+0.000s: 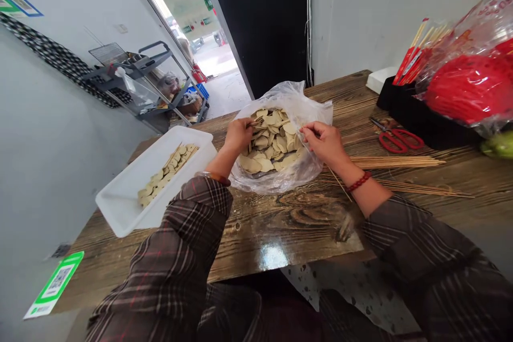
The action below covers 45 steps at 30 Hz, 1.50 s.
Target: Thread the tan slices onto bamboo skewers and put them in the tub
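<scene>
Pale beige flat slices (pixel 276 141) fill a clear plastic bag (pixel 276 181) that lies wide at its mouth on the table. My left hand (pixel 239 134) is at the bag's left rim, fingers pinched on what looks like a thin bamboo skewer (pixel 285 122) reaching over the slices. At the right rim, my right hand (pixel 323 141) has its thumb and fingertips pressed together; what is between them is too small to make out. Left of the bag, a white plastic tub (pixel 120 192) holds skewered slices (pixel 168 173) laid side by side.
Loose bamboo skewers (pixel 401 162) lie right of the bag. Behind them are red-handled scissors (pixel 401 140), a black holder (pixel 425 117) with wrapped chopsticks (pixel 412 56), and a bagged red item (pixel 468 88). A grey cart (pixel 144 72) stands past the wooden table (pixel 296 224), by the doorway.
</scene>
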Available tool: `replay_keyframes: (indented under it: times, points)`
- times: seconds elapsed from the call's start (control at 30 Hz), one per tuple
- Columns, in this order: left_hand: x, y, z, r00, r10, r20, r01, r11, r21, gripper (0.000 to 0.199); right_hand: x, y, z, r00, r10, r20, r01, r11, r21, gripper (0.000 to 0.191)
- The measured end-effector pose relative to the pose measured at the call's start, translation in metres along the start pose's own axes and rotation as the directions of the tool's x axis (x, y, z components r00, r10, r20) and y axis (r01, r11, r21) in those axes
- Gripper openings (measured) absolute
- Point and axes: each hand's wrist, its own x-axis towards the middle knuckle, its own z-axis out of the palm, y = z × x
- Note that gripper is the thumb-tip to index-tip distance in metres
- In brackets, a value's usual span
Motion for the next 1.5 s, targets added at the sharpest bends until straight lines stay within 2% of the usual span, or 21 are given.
replay_keyframes:
  times: [0.07, 0.13, 0.23, 0.33, 0.5, 0.67, 0.83, 0.93, 1.0, 1.1, 1.27, 1.37, 1.5]
  points:
    - [-0.002, -0.001, 0.001, 1.0, -0.01, 0.004, 0.01, 0.999, -0.037, 0.032, 0.0, 0.0, 0.0, 1.0, -0.002, 0.002, 0.002, 1.0, 0.009, 0.023]
    - [-0.006, 0.001, 0.005, 0.999, 0.028, 0.031, -0.026, 0.998, -0.053, 0.036, 0.0, 0.0, 0.0, 1.0, 0.001, -0.004, -0.001, 1.0, 0.019, 0.024]
    - [-0.012, 0.009, 0.012, 0.992, 0.11, 0.068, -0.11, 0.994, 0.003, 0.051, 0.0, 0.0, -0.001, 1.0, -0.003, -0.012, 0.003, 1.0, 0.026, 0.023]
    - [-0.013, 0.013, 0.019, 0.987, 0.139, 0.084, -0.145, 0.987, 0.068, 0.064, 0.0, 0.0, -0.001, 1.0, -0.008, -0.012, 0.008, 1.0, 0.018, 0.022]
    - [0.002, 0.005, 0.022, 0.992, 0.107, 0.068, -0.105, 0.994, -0.025, 0.054, 0.0, -0.001, -0.001, 1.0, -0.004, 0.003, 0.004, 1.0, -0.002, 0.023]
    - [0.02, -0.005, 0.017, 0.989, 0.038, 0.144, -0.015, 0.987, -0.158, 0.049, 0.0, 0.0, 0.0, 1.0, -0.004, 0.011, 0.004, 1.0, -0.021, 0.024]
    - [0.024, -0.009, 0.011, 0.978, 0.071, 0.198, -0.038, 0.985, -0.167, 0.049, 0.002, 0.0, -0.001, 1.0, -0.003, 0.014, 0.003, 0.999, -0.033, 0.024]
    - [0.024, -0.008, 0.005, 0.957, 0.084, 0.278, -0.051, 0.991, -0.125, 0.047, 0.001, -0.002, -0.002, 1.0, -0.01, 0.024, 0.01, 0.999, -0.035, 0.024]
    - [0.023, -0.006, 0.002, 0.946, 0.12, 0.301, -0.101, 0.992, -0.078, 0.051, 0.001, -0.002, -0.002, 1.0, -0.009, 0.029, 0.011, 0.999, -0.045, 0.024]
    - [0.019, -0.002, 0.005, 0.952, 0.171, 0.254, -0.179, 0.984, 0.009, 0.06, 0.0, -0.003, -0.002, 0.999, -0.008, 0.035, 0.01, 0.998, -0.058, 0.024]
    - [0.007, 0.009, 0.019, 0.982, 0.138, 0.129, -0.155, 0.979, 0.135, 0.053, 0.001, -0.005, -0.002, 0.999, -0.04, 0.031, 0.042, 0.996, -0.078, 0.023]
    - [0.003, 0.015, 0.022, 0.983, 0.141, 0.115, -0.162, 0.965, 0.205, 0.051, 0.001, -0.005, -0.002, 0.998, -0.051, 0.032, 0.053, 0.994, -0.092, 0.022]
    - [0.006, 0.018, 0.014, 0.986, 0.117, 0.118, -0.14, 0.969, 0.203, 0.044, 0.001, -0.006, -0.003, 0.998, -0.058, 0.022, 0.06, 0.994, -0.095, 0.022]
